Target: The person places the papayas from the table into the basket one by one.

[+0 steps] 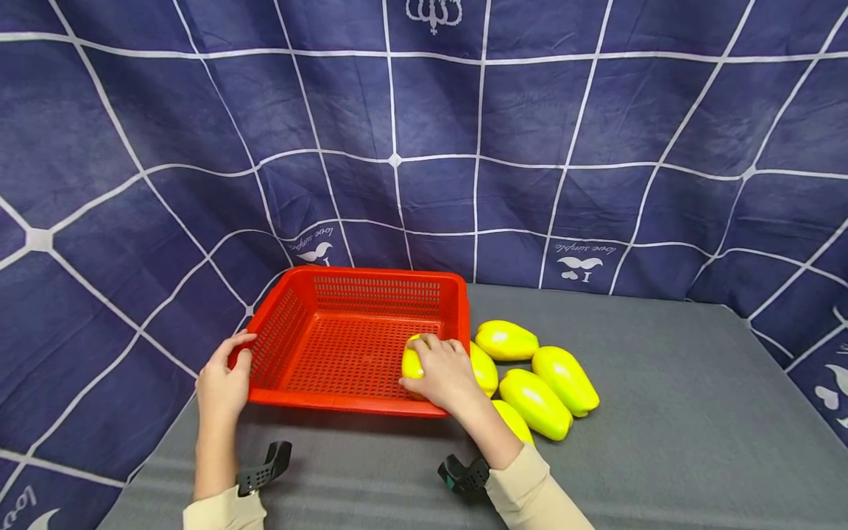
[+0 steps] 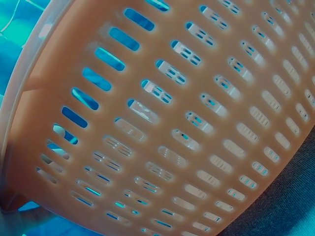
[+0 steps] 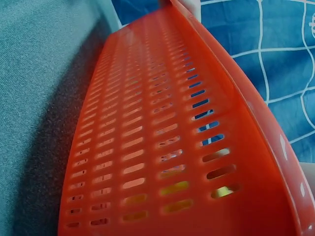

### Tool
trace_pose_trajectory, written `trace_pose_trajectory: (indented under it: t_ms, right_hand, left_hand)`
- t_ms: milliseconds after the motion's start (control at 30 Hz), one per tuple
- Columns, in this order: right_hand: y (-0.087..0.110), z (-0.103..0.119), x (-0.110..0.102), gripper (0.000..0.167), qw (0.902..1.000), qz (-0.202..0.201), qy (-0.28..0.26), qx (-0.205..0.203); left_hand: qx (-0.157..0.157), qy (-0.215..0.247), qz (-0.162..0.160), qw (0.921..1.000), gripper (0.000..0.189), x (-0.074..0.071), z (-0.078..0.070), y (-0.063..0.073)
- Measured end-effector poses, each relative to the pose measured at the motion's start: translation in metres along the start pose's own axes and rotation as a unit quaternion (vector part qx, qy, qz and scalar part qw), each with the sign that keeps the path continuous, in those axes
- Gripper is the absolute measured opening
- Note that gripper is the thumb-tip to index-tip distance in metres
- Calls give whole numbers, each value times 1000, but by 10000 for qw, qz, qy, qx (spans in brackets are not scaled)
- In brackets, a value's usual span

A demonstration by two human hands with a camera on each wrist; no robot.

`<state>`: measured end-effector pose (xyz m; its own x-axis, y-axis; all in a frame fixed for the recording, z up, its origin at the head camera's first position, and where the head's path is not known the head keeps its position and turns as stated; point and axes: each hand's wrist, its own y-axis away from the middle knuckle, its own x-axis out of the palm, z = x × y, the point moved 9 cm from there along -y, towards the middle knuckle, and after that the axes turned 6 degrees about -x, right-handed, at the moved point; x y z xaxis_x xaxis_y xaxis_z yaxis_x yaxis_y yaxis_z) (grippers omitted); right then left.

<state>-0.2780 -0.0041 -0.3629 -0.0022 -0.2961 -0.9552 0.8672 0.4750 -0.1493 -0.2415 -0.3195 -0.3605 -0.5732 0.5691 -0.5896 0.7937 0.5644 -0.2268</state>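
A red plastic basket with slotted walls stands on the grey surface. At its left rim my left hand grips the edge between thumb and fingers. My right hand reaches over the near right corner and holds a yellow oblong fruit inside the basket, near the floor. Whether that fruit touches the floor I cannot tell. The basket's outer wall fills the left wrist view. In the right wrist view, yellow shows through the slots of the near wall; the fingers there are hidden.
Several more yellow-green oblong fruits lie close together just right of the basket, one partly behind its right wall and another partly behind my right forearm. A navy curtain with white lines hangs behind and to the left of the grey surface.
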Motion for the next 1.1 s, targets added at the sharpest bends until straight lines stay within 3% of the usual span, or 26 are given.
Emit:
trace_pose_trajectory:
  t_ms: [233, 367, 567, 767, 1100]
  right_hand:
    - [-2, 4, 9, 58, 9968, 596, 505, -147]
    - [-3, 4, 10, 59, 9950, 712, 685, -136]
    - [-3, 4, 5, 49, 9974, 440, 556, -106]
    - [1, 5, -4, 40, 9999, -26, -72, -106]
    - [18, -1, -26, 45, 9902, -677, -1189, -284]
  left_hand:
    - [15, 8, -47, 10000, 34, -3, 1, 1]
    - [-11, 30, -33, 10000, 35, -3, 1, 2]
    - [-17, 51, -31, 10000, 34, -4, 1, 2]
    - [-3, -80, -18, 10000, 34, -3, 1, 1]
    - [-28, -60, 40, 10000, 34, 0, 1, 1]
